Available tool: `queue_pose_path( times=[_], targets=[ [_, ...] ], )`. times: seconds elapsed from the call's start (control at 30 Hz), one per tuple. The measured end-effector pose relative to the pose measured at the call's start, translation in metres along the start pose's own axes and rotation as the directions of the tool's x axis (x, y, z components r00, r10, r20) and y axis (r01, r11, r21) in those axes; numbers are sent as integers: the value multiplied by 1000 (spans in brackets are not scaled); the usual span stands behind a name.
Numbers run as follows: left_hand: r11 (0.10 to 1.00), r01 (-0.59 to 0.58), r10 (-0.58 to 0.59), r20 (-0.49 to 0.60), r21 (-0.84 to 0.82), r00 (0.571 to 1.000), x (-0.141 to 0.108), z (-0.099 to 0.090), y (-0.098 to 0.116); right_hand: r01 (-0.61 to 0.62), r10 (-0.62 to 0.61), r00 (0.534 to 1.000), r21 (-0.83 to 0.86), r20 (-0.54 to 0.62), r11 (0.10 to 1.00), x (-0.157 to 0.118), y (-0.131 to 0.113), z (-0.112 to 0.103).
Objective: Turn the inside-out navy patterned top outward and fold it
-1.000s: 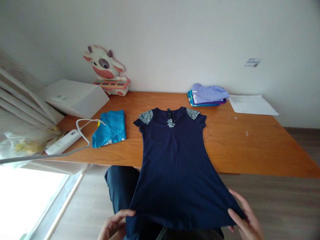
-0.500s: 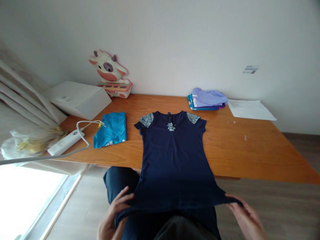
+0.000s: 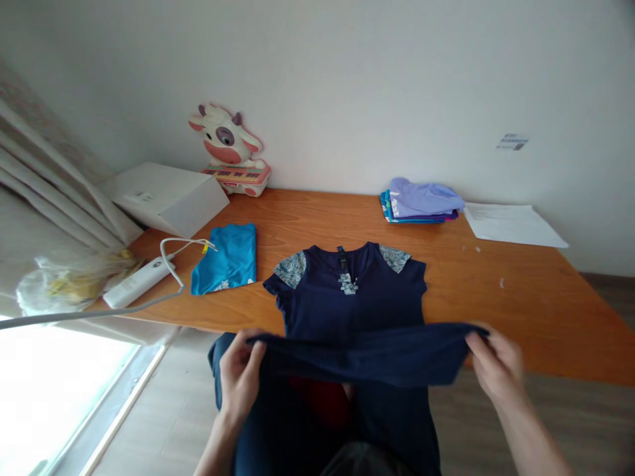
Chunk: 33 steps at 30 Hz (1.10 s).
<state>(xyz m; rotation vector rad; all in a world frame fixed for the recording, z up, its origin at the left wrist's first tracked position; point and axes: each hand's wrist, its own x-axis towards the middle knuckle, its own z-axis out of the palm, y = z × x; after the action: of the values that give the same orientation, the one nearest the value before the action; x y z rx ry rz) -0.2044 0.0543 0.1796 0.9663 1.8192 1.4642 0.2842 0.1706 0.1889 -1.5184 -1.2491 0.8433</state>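
A navy short-sleeved T-shirt (image 3: pixel 347 307) with patterned shoulder patches lies with its collar and sleeves on the wooden table, collar toward the wall. Its lower part is lifted off the table's front edge and stretched between my hands. My left hand (image 3: pixel 243 367) pinches the hem at its left corner, thumb on top. At the opposite corner, my right hand (image 3: pixel 496 360) grips the hem, slightly blurred. The raised hem hangs as a band across the shirt's lower body and hides part of it.
On the wooden table (image 3: pixel 317 215) lie a folded blue garment (image 3: pixel 228 258), a stack of folded clothes (image 3: pixel 421 198) and paper sheets (image 3: pixel 513 223). At the left are a white box (image 3: pixel 169 198), a cow toy keyboard (image 3: pixel 233 152), a white power strip (image 3: pixel 139 283) with cable and a plastic bag (image 3: pixel 64 284).
Both hands have raised the hem upward and forward toward the table. The shirt's collar end has slid a little nearer to me, and the view has shifted slightly.
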Motion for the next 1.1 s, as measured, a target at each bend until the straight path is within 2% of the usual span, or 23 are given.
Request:
queue_pose_path(
  times=[0.07, 0.1, 0.13, 0.2, 0.27, 0.33, 0.4, 0.5, 0.57, 0.67, 0.73, 0.77, 0.8, 0.87, 0.93, 1.0, 1.1],
  targets=[
    [998, -64, 66, -89, 29, 994, 62, 27, 16, 133, -133, 991, -16, -5, 991, 64, -10, 50],
    [994, -104, 108, -94, 45, 990, 93, 41, 24, 190, -189, 982, -39, 22, 981, 97, -15, 74],
    [989, -135, 139, -58, 58, 989, 122, 54, 30, 233, -228, 971, -76, 66, 970, 128, -20, 95],
    [984, -140, 130, 88, 113, 988, 172, 77, 37, 273, -245, 956, -183, 161, 944, 178, -24, 130],
    [972, -114, 84, 153, 205, 985, 204, 93, 35, 273, -235, 954, -215, 184, 938, 207, -19, 152],
    [961, -107, 72, 143, 256, 987, 216, 101, 25, 276, -240, 955, -227, 173, 934, 212, -8, 161],
    [954, -151, 129, 98, 259, 987, 211, 100, 13, 351, -317, 934, -267, 162, 898, 198, 2, 160],
    [944, -238, 237, 30, 230, 971, 175, 89, 0, 534, -489, 846, -334, 214, 777, 156, 4, 150],
    [948, -238, 247, -17, 210, 969, 134, 80, -3, 599, -529, 800, -327, 282, 731, 120, -6, 145],
    [956, -155, 175, -61, 250, 983, 64, 71, -8, 660, -509, 722, -246, 469, 710, 72, -24, 147],
    [931, -92, 116, -49, 354, 992, 22, 68, -12, 691, -489, 658, -201, 572, 694, 59, -29, 152],
    [911, -67, 90, -37, 408, 995, 5, 66, -15, 694, -490, 653, -197, 577, 692, 61, -28, 155],
    [889, -48, 65, -22, 456, 998, -7, 65, -17, 687, -499, 672, -211, 548, 695, 69, -26, 157],
    [856, -26, 24, 9, 516, 1000, -20, 60, -19, 644, -508, 746, -272, 431, 715, 101, -17, 160],
    [834, -27, 11, 34, 552, 999, -15, 56, -16, 581, -475, 811, -383, 341, 718, 144, -7, 162],
    [810, -60, 48, 36, 584, 998, 7, 54, -9, 508, -403, 861, -509, 310, 695, 183, 2, 163],
    [783, -150, 162, 35, 604, 986, 69, 61, 4, 452, -340, 892, -593, 298, 666, 217, 9, 165]
  ],
)
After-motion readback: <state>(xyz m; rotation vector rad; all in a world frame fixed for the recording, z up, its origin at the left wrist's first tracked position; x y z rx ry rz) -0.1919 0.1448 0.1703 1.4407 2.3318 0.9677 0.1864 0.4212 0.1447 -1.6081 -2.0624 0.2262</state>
